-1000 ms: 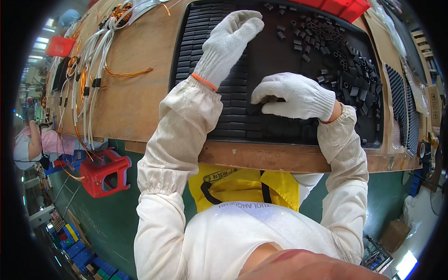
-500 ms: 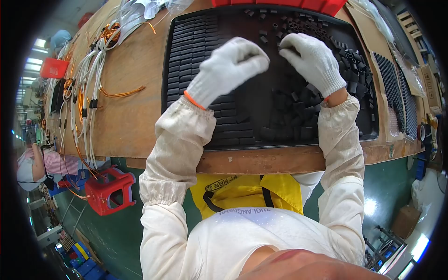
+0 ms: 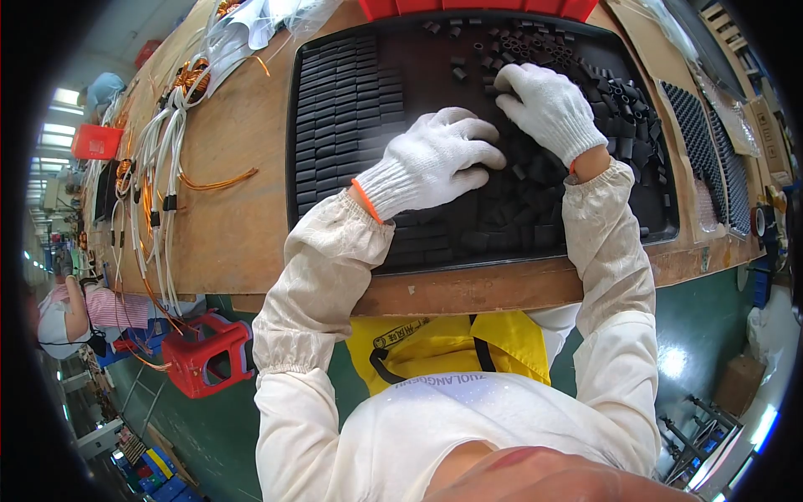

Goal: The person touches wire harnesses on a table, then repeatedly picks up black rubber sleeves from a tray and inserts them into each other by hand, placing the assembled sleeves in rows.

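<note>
A black tray (image 3: 441, 67) on the wooden table holds short black tubes. Neat rows of black tubes (image 3: 339, 92) fill its left side, and a loose pile of black tubes (image 3: 623, 113) lies at the right. My left hand (image 3: 439, 159), in a white knitted glove, hovers over the tray's middle beside the rows, its fingers apart with nothing visible between them. Over the edge of the pile, my right hand (image 3: 548, 109), gloved too, has its fingers curled in toward the thumb. Whatever its fingertips hold, if anything, is hidden.
White cables with copper wire ends (image 3: 159, 125) lie on the table's left. A red bin (image 3: 485, 8) stands behind the tray. Dark egg-crate foam (image 3: 694, 125) and cardboard are at the right. A red stool (image 3: 205, 356) is on the floor; a person (image 3: 67, 314) sits far left.
My left hand has moved right and toward me, and its fingers have spread. The right hand stays near the pile, shifted slightly. The view has moved a little.
</note>
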`<action>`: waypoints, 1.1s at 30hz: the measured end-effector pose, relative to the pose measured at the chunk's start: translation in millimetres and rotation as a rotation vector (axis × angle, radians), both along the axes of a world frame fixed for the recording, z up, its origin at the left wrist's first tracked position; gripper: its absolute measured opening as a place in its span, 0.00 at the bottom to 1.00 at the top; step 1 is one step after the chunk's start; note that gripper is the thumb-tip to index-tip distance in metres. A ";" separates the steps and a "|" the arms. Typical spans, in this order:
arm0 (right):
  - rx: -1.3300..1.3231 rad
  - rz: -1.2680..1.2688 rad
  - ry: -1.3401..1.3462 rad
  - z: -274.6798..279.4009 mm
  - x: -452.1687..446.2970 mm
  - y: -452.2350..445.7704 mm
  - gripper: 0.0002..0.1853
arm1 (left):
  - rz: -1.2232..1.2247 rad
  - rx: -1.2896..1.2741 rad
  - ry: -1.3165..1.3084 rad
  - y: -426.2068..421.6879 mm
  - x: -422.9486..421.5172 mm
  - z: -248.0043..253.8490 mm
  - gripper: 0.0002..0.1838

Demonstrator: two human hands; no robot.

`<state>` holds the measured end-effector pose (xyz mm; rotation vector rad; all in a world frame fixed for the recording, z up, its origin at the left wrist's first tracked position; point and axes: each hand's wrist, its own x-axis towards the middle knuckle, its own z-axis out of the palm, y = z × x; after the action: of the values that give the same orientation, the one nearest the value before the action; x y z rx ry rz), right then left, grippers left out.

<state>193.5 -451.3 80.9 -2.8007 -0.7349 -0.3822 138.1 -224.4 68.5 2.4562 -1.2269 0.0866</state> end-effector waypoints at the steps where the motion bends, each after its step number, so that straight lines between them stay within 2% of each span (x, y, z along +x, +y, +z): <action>1: 0.045 0.010 -0.052 1.3 0.1 1.3 0.12 | -0.053 -0.011 0.035 0.0 2.4 2.7 0.21; 4: 0.144 0.024 -0.089 3.9 -2.0 4.2 0.11 | 0.053 -0.076 0.178 -7.4 -2.6 6.9 0.18; 5: 0.144 0.023 -0.089 3.5 -2.0 5.1 0.11 | 0.053 -0.076 0.179 -9.0 -4.5 6.2 0.18; 7: 0.180 0.038 -0.079 1.7 -2.0 6.6 0.11 | 0.082 0.018 -0.003 -11.0 -7.0 4.4 0.19; 11: 0.206 0.056 -0.067 5.1 -5.3 9.5 0.11 | 0.075 0.076 0.078 -7.6 0.4 7.0 0.20; 14: 0.216 0.074 -0.042 7.2 -5.8 10.8 0.11 | 0.198 -0.058 0.015 -4.4 0.7 10.1 0.22; 17: 0.260 0.123 -0.063 10.4 -5.9 12.0 0.10 | 0.451 -0.368 -0.044 -0.2 7.7 7.7 0.24; 21: 0.384 0.181 -0.030 18.4 -13.3 15.9 0.11 | 0.613 -0.533 0.050 10.9 14.6 11.8 0.23; 26: 0.448 0.240 0.030 18.5 -17.1 21.2 0.10 | 0.522 -0.629 0.096 12.9 13.1 15.7 0.23; 30: 0.432 0.293 0.004 17.7 -15.7 21.8 0.08 | 0.452 -0.646 0.076 9.9 12.3 15.8 0.22; 33: 0.452 0.324 -0.070 19.1 -14.5 23.5 0.08 | 0.469 -0.674 0.159 11.8 10.0 19.2 0.22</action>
<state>179.0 -427.8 100.0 -2.2143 -0.9604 -0.5125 148.2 -212.6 87.7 2.0357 -0.4249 0.3606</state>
